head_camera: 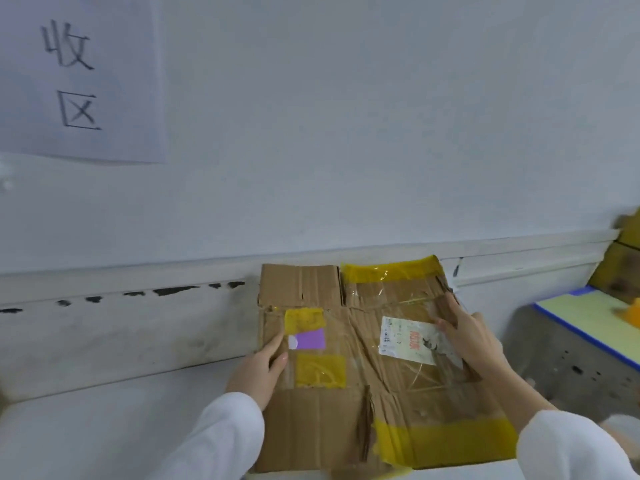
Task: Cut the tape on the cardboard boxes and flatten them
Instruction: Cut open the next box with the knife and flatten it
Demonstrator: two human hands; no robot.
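Head view: flattened cardboard box (363,368) at lower centre of the frame, patched with yellow tape (391,270) and bearing a white shipping label (403,341) and a purple sticker (310,339). Left hand (256,368) gripping its left edge, thumb on top. Right hand (474,341) holding its right edge, fingers over the label. Paper sign (79,77) on the wall at upper left.
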